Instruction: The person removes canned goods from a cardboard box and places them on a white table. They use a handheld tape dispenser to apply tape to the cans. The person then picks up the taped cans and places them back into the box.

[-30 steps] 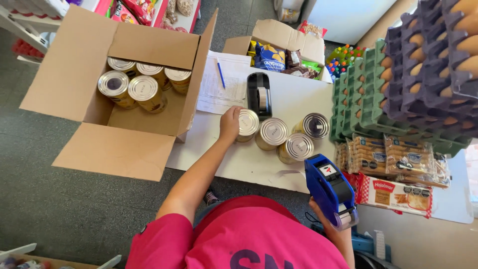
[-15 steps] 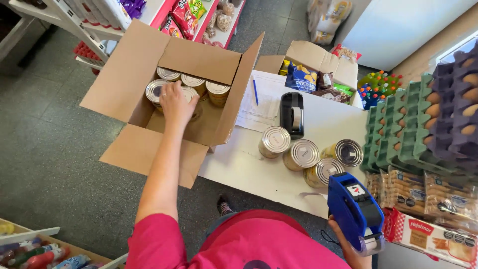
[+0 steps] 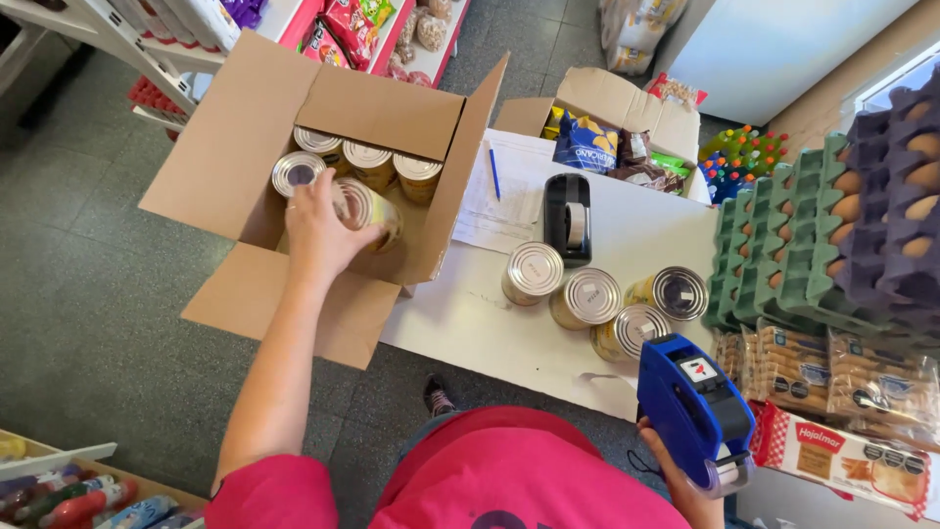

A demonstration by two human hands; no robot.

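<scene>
Left hand (image 3: 315,230) grips tilted can (image 3: 367,209) inside box (image 3: 211,162), walls close.

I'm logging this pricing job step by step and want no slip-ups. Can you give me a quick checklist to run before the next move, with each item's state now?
1. Left hand has a firm grip on the tin inside the cardboard box: ok.
2. Price gun held in the right hand: ok.
3. Free table space beside the four tins: ok.
4. Tins left in the box: ok, four stand there.
5. Labels on the table tins' lids: cannot tell.
</scene>
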